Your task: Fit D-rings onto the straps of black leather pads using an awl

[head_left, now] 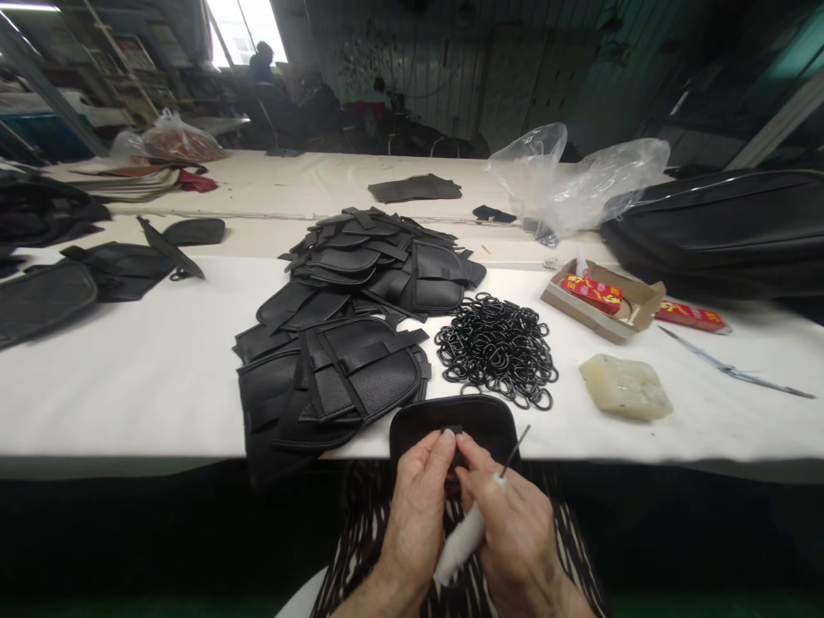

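Note:
At the table's front edge, a black leather piece with a raised rim rests partly over my lap. My left hand is closed, thumb and fingers pinching a short black strap end on that piece. Right beside it, my right hand has its thumb and forefinger at the same strap end. An awl with a white-wrapped handle is tucked in my right hand, its thin metal shaft pointing up and away. The fingertips partly hide the strap. Black D-rings lie heaped just beyond the hands.
Similar black leather pieces are piled to the left of the rings. To the right are a yellowish block, a cardboard box with red packets, and thin metal scissors or tweezers. Clear plastic bags lie farther back.

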Action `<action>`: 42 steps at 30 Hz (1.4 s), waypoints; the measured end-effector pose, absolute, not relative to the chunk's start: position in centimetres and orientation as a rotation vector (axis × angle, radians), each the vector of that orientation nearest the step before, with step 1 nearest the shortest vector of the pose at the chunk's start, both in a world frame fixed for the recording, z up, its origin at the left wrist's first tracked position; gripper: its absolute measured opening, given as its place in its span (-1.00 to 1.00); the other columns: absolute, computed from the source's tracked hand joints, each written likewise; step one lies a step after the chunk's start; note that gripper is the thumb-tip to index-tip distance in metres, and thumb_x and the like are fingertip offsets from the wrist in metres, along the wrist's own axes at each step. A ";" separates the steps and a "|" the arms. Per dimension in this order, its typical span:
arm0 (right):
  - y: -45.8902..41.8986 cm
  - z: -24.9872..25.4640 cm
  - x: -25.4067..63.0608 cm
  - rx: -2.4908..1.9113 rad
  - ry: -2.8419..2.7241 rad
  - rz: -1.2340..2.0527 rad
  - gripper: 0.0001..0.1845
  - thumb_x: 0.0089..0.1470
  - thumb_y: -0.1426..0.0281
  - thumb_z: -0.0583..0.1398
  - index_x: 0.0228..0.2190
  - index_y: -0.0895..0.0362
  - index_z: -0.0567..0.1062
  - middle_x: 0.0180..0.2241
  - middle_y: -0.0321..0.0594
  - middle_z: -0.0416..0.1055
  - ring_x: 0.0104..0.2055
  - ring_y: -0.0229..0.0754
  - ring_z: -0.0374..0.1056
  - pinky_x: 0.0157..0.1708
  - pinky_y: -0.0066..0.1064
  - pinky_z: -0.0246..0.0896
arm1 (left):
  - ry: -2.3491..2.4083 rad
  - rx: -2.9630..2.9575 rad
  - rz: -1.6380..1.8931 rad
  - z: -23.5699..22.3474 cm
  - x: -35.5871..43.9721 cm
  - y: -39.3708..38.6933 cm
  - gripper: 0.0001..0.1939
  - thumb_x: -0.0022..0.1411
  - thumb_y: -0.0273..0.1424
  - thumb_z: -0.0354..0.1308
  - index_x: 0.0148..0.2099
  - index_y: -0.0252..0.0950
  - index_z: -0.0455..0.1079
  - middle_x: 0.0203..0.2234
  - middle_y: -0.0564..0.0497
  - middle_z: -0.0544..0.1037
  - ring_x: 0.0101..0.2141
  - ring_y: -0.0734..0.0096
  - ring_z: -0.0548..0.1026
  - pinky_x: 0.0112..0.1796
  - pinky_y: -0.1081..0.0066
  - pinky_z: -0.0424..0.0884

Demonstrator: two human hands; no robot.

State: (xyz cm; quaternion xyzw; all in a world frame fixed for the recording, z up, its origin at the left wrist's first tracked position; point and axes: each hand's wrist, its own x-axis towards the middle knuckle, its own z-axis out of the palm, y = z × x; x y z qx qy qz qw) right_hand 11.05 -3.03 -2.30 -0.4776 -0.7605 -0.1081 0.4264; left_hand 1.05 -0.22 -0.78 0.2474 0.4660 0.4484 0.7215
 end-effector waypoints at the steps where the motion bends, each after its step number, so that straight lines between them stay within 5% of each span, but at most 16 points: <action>1: -3.0 -2.3 11.0 -1.200 -1.904 -0.283 -0.85 0.13 0.63 0.06 -0.29 0.26 0.41 -0.22 0.23 0.50 -0.28 -0.04 0.51 -0.35 -0.36 0.46 | 1.009 0.555 0.976 -0.7 1.0 -0.2 -0.70 0.11 -0.18 0.19 -0.47 -0.31 0.34 -0.62 0.11 0.34 -0.57 0.52 0.31 -0.50 0.54 0.24; 11: -3.0 -2.3 11.0 -1.213 -1.889 -0.240 -0.83 0.11 0.61 0.07 -0.26 0.24 0.42 -0.20 0.21 0.50 -0.31 -0.05 0.52 -0.37 -0.35 0.45 | 0.947 0.620 0.937 -0.5 0.6 0.2 -0.72 0.16 -0.24 0.16 -0.47 -0.31 0.29 -0.61 0.12 0.30 -0.54 0.53 0.30 -0.44 0.53 0.25; 23: -4.0 -3.5 11.4 -1.209 -1.631 0.264 -0.86 0.12 0.56 0.06 -0.40 0.13 0.36 -0.02 0.07 0.41 -0.23 -0.13 0.50 -0.32 -0.40 0.45 | 0.892 0.557 0.928 -0.2 0.6 0.6 -0.77 0.21 -0.32 0.11 -0.44 -0.35 0.36 -0.56 0.06 0.42 -0.53 0.55 0.33 -0.49 0.54 0.26; 42: -3.7 -1.6 10.2 -1.289 -1.535 0.343 -0.89 0.12 0.53 0.10 -0.43 0.12 0.33 -0.36 -0.08 0.55 -0.37 -0.15 0.53 -0.44 -0.56 0.40 | 0.945 0.566 0.915 -0.6 0.6 0.4 -0.73 0.19 -0.29 0.14 -0.47 -0.34 0.31 -0.64 0.16 0.28 -0.65 0.70 0.16 -0.57 0.62 0.16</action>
